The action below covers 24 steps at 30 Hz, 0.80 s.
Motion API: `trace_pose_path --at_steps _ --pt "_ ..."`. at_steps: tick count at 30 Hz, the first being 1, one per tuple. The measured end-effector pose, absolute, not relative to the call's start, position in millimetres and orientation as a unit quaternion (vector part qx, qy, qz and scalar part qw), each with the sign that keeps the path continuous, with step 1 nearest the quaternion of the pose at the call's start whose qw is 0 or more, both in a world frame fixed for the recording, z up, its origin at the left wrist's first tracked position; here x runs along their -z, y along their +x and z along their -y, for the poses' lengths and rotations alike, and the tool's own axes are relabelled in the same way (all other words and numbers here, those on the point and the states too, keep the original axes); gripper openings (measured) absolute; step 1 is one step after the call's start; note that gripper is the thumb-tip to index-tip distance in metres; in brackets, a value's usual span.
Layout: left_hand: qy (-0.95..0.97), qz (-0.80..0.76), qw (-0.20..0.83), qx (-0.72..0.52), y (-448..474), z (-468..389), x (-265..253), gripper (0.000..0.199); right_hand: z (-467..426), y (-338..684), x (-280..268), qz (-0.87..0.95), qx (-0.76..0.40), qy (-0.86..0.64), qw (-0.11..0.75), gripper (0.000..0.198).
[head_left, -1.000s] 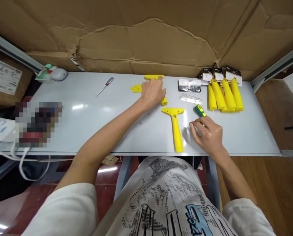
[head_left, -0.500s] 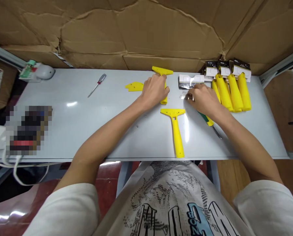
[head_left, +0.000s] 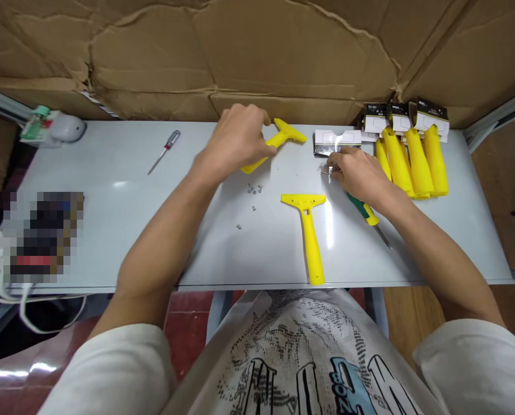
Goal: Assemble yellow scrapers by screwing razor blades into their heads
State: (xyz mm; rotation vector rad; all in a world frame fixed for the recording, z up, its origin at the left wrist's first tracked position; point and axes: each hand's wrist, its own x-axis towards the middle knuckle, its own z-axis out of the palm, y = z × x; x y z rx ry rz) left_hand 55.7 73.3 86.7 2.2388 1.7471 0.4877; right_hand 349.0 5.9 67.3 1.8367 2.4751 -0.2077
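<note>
My left hand (head_left: 237,141) is curled over the handle of a yellow scraper (head_left: 289,131), which lies slanted with its wide head to the upper right. Its thumb crosses the handle; the other fingertips are mostly hidden. My right hand (head_left: 363,173) pinches a small clear plastic piece (head_left: 325,170), just below a packet with a white and dark face (head_left: 337,141). A second yellow scraper (head_left: 311,239) lies head up near the front edge. Beside my right wrist is a green and yellow screwdriver (head_left: 365,212). Several small screws (head_left: 254,189) are scattered below my left hand.
Several yellow handles (head_left: 417,161) with black and white cards stand at the right rear. A thin screwdriver (head_left: 164,151) lies to the left. A white rounded device (head_left: 67,127) and a pixelated object (head_left: 45,233) are farther left. A cardboard wall (head_left: 283,69) rises behind the table.
My left hand has moved left, and the scraper under it has turned from upright to slanted. The flat yellow plate on the left is now hidden. My right hand stays at the clear piece.
</note>
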Motion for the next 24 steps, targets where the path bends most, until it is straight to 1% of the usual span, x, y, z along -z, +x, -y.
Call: trace_pose_path --at_steps 3,6,11,15,16,20,22,24 --pt "0.769 -0.605 0.143 -0.149 48 -72 -112 0.036 -7 352 -63 -0.804 0.066 0.591 0.015 0.041" --pt "0.792 -0.572 0.160 -0.142 42 -78 -119 0.032 -7 354 -59 -0.809 0.056 0.585 0.003 0.042" --pt "0.820 -0.544 0.151 -0.100 35 -102 -100 0.027 -5 352 -60 -0.818 0.045 0.573 0.021 0.041" --pt "0.844 -0.511 0.144 -0.075 34 -128 -86 0.013 -3 348 -63 -0.817 0.051 0.573 0.026 0.042" --pt "0.850 -0.503 0.140 -0.065 34 -134 -83 0.014 -3 347 -63 -0.817 0.049 0.574 0.027 0.043" --pt "0.861 -0.491 0.125 -0.034 39 -148 -76 0.037 -2 345 -63 -0.816 0.047 0.576 0.027 0.046" --pt "0.863 -0.490 0.122 -0.028 39 -149 -73 0.038 -2 345 -63 -0.818 0.048 0.573 0.025 0.044" --pt "0.865 -0.485 0.121 -0.029 37 -147 -71 0.035 -3 345 -64 -0.817 0.049 0.574 0.020 0.042"
